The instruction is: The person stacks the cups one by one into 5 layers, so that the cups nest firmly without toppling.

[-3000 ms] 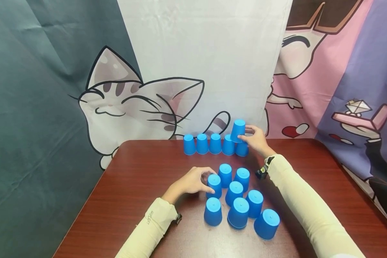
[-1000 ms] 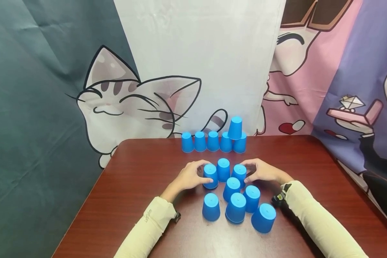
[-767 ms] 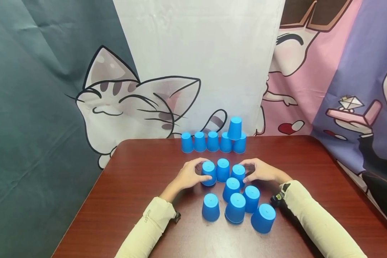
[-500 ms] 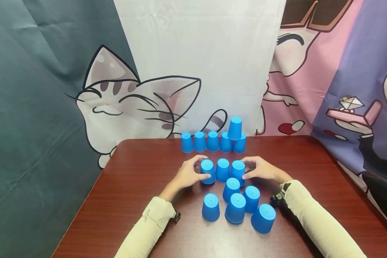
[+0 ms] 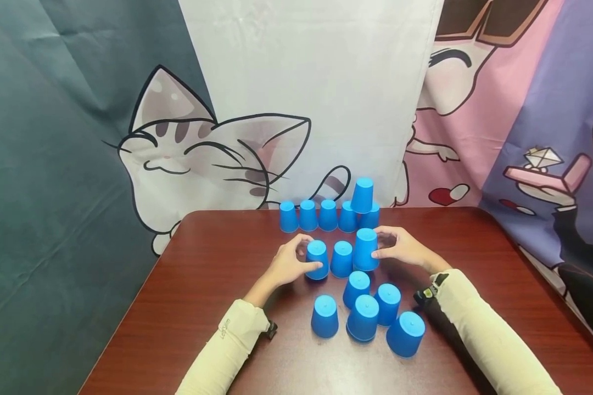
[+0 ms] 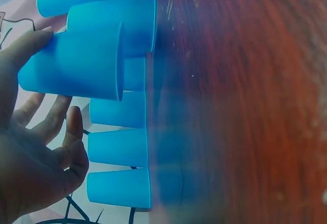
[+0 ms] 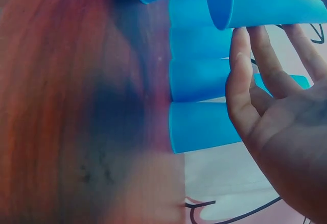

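Note:
My left hand [image 5: 287,264] holds an upside-down blue plastic cup [image 5: 317,260] between thumb and fingers; in the left wrist view that cup's rim [image 6: 121,63] seems just off the table. A second blue cup [image 5: 365,248] is pinched by my right hand [image 5: 406,250] and hangs above the table, its open rim visible in the right wrist view [image 7: 219,4]. Between these two, another cup [image 5: 342,260] stands upside down. Behind them runs a row of upside-down cups [image 5: 308,215], with one cup [image 5: 362,195] on top of the right-hand pair.
Nearer me, several more upside-down blue cups [image 5: 363,318] stand grouped, the closest one [image 5: 406,334] at the right. A reddish-brown wooden table [image 5: 217,247] carries everything. A printed cloth backdrop [image 5: 316,66] hangs behind the table's far edge.
The right hand let go of the cup atop the back row, came nearer, gripped another cup and raised it. The left hand shifted its cup slightly left and away from me.

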Motion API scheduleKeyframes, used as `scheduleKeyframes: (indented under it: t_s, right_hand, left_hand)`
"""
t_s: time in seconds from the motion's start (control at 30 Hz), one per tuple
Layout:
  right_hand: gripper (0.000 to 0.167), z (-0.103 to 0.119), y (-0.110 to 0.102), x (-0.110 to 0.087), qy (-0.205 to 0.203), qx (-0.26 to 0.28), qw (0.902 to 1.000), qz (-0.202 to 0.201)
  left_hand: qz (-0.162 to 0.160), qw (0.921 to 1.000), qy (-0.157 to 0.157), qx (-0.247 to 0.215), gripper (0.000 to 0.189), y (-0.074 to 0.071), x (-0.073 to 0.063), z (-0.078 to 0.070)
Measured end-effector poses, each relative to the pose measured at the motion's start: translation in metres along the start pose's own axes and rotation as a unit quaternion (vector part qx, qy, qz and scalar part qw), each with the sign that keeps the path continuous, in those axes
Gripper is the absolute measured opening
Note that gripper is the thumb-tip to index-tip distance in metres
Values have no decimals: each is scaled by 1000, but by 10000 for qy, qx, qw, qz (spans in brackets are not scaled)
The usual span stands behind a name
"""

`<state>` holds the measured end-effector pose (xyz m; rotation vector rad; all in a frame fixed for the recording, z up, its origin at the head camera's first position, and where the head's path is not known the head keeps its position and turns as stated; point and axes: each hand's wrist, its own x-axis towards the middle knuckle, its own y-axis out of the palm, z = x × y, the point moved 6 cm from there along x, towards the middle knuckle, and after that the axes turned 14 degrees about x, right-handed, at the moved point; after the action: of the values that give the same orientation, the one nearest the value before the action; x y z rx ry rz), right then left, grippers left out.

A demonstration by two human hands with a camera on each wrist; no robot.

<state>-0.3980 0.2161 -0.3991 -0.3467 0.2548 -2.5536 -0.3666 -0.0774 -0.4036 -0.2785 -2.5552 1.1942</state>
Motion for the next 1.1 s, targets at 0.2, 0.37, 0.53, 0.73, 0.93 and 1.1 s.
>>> scheduleKeyframes:
  t_s: [0.2,0.37,0.53,0.73,0.93,1.1]
  right_hand:
    - [47,8,-3,4,-32,-37,9998,-169]
    - [49,11,-6,6,70,-157,9995,-280]
    - [51,8,-10,10,155,-281,9982,-497]
    - [56,5,-9,16,137,-278,9971,-696]
    - [54,5,-3,20,4,-139,9972,-735]
    - [55,6,5,22,7,-143,9973,-718]
  left_hand:
    - [-73,10000,68,-5,55,-3,0,0]
    - [-189,9997,124,-14,54,-5,2,1]
    - [-241,9997,107,-2,55,-6,2,2]
    - [-296,9995,60,-11,54,-9,-1,1]
    - [-367,9993,64,2,54,-11,-2,1]
    - [-391,9992,-34,-52,54,-12,-2,3]
